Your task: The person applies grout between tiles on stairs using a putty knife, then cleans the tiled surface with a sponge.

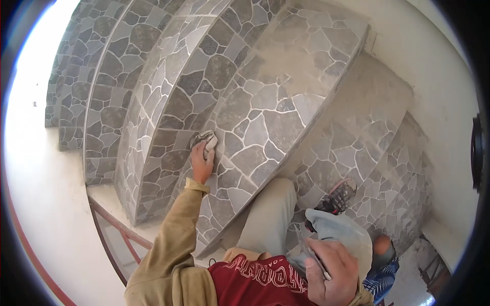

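My left hand (202,162) is closed on a crumpled grey and white cloth (208,141), which lies against the inner corner of a stone-patterned step (265,127), beside the riser. Close to the camera at the lower right, my right hand (334,270) grips a thin, flat tool (311,252) between thumb and fingers. The tool's narrow tip points up and to the left, above my leg. Its exact kind cannot be made out. Pale joint lines run between the grey stone shapes, and beige dust covers the upper part of the step.
Curved steps (173,81) rise to the left, and lower dusty steps (352,132) descend to the right beside a pale wall (439,86). A brown metal rail (120,222) stands at lower left. My shoe (341,196) rests on a lower step.
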The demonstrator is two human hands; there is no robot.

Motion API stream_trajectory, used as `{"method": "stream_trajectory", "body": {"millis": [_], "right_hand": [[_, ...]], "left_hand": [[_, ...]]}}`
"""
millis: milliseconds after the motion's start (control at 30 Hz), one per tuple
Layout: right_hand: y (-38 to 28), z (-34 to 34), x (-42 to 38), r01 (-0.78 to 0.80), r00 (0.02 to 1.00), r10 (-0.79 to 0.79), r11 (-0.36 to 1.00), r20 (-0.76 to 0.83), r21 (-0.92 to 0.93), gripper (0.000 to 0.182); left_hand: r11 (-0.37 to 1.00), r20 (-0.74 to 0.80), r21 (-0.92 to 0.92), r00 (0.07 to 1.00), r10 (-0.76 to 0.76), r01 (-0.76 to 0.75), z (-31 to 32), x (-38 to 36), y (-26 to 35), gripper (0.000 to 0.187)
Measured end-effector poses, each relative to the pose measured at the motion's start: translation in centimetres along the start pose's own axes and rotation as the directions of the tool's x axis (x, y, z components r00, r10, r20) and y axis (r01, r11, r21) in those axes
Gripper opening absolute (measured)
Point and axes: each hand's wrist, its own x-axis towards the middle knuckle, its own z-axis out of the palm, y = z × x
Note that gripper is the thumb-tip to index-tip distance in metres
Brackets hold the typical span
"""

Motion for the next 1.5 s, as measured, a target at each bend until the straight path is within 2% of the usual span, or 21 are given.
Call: {"method": "stream_trajectory", "body": {"millis": [133, 200, 267, 400, 467, 500, 533, 600, 667, 700, 767, 833, 933, 1033, 1067, 1133, 1233, 1300, 1367, 1433, 1500], "right_hand": [[0.3, 0.1, -0.5, -0.028, 0.998, 0.028, 1.0, -0.052, -0.007, 0.029], [0.0, -0.2, -0.6, -0.081, 0.996, 0.081, 0.996, -0.025, -0.026, 0.029], [-0.1, -0.2, -0.2, -0.084, 0.996, 0.083, 0.995, -0.029, -0.044, 0.029], [0.5, 0.3, 0.6, -0.063, 0.996, 0.059, 0.996, -0.065, -0.06, 0.032], [0.0, 0.3, 0.6, -0.071, 0.997, 0.069, 0.996, -0.043, -0.053, 0.03], [-0.5, 0.4, 0.4, -0.081, 0.997, 0.081, 0.996, -0.007, -0.029, 0.028], [-0.8, 0.6, 0.3, -0.069, 0.998, 0.069, 0.996, -0.003, -0.051, 0.028], [-0.8, 0.9, 0.1, -0.03, 1.0, 0.03, 0.998, -0.001, -0.047, 0.028], [-0.4, 1.1, -0.1, -0.03, 0.999, 0.029, 0.998, -0.013, -0.047, 0.028], [-0.3, 1.3, -0.6, -0.046, 0.999, 0.046, 0.998, -0.013, -0.03, 0.029], [-0.7, 1.4, -0.9, -0.064, 0.998, 0.064, 0.998, 0.003, -0.012, 0.029], [-0.9, 1.5, -0.9, -0.049, 0.999, 0.048, 0.998, -0.016, -0.048, 0.028], [-1.2, 1.9, -1.0, -0.04, 0.999, 0.039, 0.998, -0.02, -0.046, 0.027], [-1.1, 2.1, -1.0, -0.038, 0.999, 0.037, 0.998, -0.012, -0.053, 0.027], [-1.1, 2.2, -1.1, -0.05, 0.999, 0.051, 0.996, 0.005, -0.075, 0.027], [-1.1, 2.4, -1.0, -0.013, 1.0, 0.01, 0.994, -0.028, -0.108, 0.026], [-1.1, 2.3, -1.5, -0.008, 0.999, 0.004, 0.997, -0.051, -0.075, 0.027], [-0.7, 2.2, -1.8, 0.018, 0.998, -0.023, 0.997, -0.061, -0.072, 0.027], [-0.7, 2.2, -2.1, 0.046, 0.996, -0.051, 0.997, -0.079, -0.063, 0.027], [-1.2, 2.4, -2.2, 0.057, 0.997, -0.058, 0.998, -0.05, -0.017, 0.027], [-1.4, 2.3, -2.5, 0.054, 0.995, -0.059, 0.997, -0.082, -0.053, 0.027]], "left_hand": [[0.974, 0.076, 0.061, 0.974, 0.214, -0.219, -0.2, -2.2, -4.1, 0.048], [0.97, 0.075, 0.052, 0.969, 0.235, -0.239, 0.0, 0.3, -1.2, 0.043], [0.978, 0.08, -0.067, 0.976, 0.202, -0.197, 1.7, 6.2, 1.5, 0.038], [0.887, -0.124, -0.017, 0.881, 0.456, -0.462, 10.3, 18.2, 5.1, 0.035], [0.845, -0.056, -0.173, 0.862, 0.504, -0.506, 11.9, 25.6, 11.6, 0.032], [0.872, -0.065, -0.227, 0.9, 0.431, -0.434, 13.7, 29.5, 12.9, 0.03], [0.922, 0.104, -0.299, 0.953, 0.286, -0.245, 13.3, 33.5, 15.1, 0.031], [0.802, -0.063, -0.55, 0.97, 0.236, -0.231, 10.2, 37.4, 20.6, 0.031], [0.826, -0.213, -0.498, 0.96, 0.18, -0.265, 5.8, 37.4, 23.8, 0.033], [0.837, -0.195, -0.49, 0.966, 0.169, -0.246, 4.0, 35.6, 23.7, 0.033], [0.804, -0.265, -0.314, 0.86, 0.437, -0.505, -0.2, 28.2, 20.3, 0.034], [0.825, -0.131, -0.292, 0.875, 0.466, -0.484, -3.2, 18.0, 13.9, 0.037], [0.953, 0.035, -0.3, 0.998, 0.044, -0.032, -6.3, -1.7, 3.4, 0.038], [0.939, 0.125, -0.169, 0.951, -0.281, 0.3, -6.3, -18.3, -1.0, 0.04], [0.928, 0.138, -0.183, 0.943, -0.301, 0.323, -5.0, -20.4, -0.9, 0.04], [0.998, 0.15, -0.053, 0.988, -0.035, 0.044, -2.4, -21.0, 3.8, 0.039], [0.967, 0.3, -0.124, 0.92, 0.251, -0.223, 1.7, -11.1, 11.5, 0.038], [0.868, 0.347, -0.148, 0.797, 0.495, -0.474, 6.0, -2.4, 15.5, 0.038], [0.729, 0.224, -0.205, 0.694, 0.684, -0.653, 11.3, 6.9, 20.0, 0.036], [0.673, 0.192, -0.332, 0.651, 0.734, -0.66, 15.5, 16.4, 25.0, 0.035], [0.618, -0.039, -0.593, 0.785, 0.618, -0.516, 15.6, 21.8, 30.1, 0.035]]}}
